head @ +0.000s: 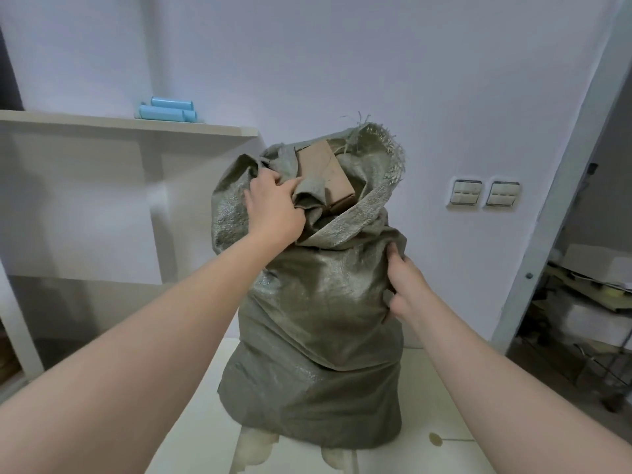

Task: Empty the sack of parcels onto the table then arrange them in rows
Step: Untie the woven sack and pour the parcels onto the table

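A tall grey-green woven sack point(318, 330) stands upright on the white table point(444, 388), bulging with contents. Its mouth is open at the top, and a brown cardboard parcel point(325, 172) sticks out of it. My left hand point(273, 206) grips the folded rim of the sack at the left of the opening, right beside the parcel. My right hand point(405, 285) pinches the sack's fabric on its right side, about halfway up. Other parcels inside are hidden by the cloth.
A white shelf point(130, 124) on the left wall carries light blue rolls point(169, 109). Two wall switches point(484, 193) sit right of the sack. A doorway at the right shows a cluttered rack point(588, 302). A small round mark point(435, 439) lies on the table.
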Tool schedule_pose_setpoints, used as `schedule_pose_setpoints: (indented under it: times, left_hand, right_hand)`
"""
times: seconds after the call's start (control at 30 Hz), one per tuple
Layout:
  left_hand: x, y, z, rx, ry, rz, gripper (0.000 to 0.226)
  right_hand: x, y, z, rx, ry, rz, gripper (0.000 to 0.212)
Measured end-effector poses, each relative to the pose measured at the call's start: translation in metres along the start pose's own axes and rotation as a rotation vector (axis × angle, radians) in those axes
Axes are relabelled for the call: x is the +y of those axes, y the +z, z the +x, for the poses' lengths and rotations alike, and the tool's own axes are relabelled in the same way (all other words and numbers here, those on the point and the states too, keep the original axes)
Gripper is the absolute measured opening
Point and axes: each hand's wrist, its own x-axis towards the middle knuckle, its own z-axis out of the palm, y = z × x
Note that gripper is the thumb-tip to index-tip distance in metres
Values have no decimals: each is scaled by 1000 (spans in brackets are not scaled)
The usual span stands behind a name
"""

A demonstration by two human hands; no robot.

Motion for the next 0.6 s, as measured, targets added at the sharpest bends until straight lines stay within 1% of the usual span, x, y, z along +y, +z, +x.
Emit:
schedule_pose_setpoints:
  times: [0.07,0.1,0.13,0.2,0.23,0.27,0.33,0.37,0.4,0.43,0.47,0.5,0.53,0.6]
  left_hand:
    - [0,0,-1,-38,26,-70,55]
    - [3,0,-1,-82,35,-62,62]
    - [10,0,-1,-122,38,-52,79]
    - [28,0,-2,-152,13,-45,119]
    - [38,1,-5,-152,17,-3,132]
    - [46,5,-10,-146,49,86,140]
    - [55,15,-22,-122,139,285,149]
    - [56,19,-26,-109,157,360,149]
    - [56,21,-26,-87,153,395,145]
    - [54,21,-24,-50,147,402,133]
    - [52,19,-19,-4,143,392,115]
    - [49,16,-12,34,128,367,97]
    - [49,11,-5,52,94,325,88]
    - [50,2,11,34,-5,193,87]
  right_hand:
    - [-4,4,2,27,-32,-24,67]
    - [-5,4,3,36,-46,-29,66]
    - [-6,5,4,42,-54,-34,63]
    - [-7,7,1,21,-68,-14,59]
    - [-7,8,0,13,-79,-4,57]
    - [-8,9,-3,5,-92,6,53]
    - [-9,10,-10,3,-115,-14,43]
    - [-10,9,-13,3,-128,-40,47]
    - [-10,8,-12,13,-150,-81,60]
    - [-11,5,-8,35,-181,-130,73]
    - [-13,2,-5,48,-215,-172,78]
    - [-17,0,-6,43,-237,-204,74]
    - [-21,-1,-11,28,-239,-223,69]
    - [-26,-3,-13,21,-190,-235,67]
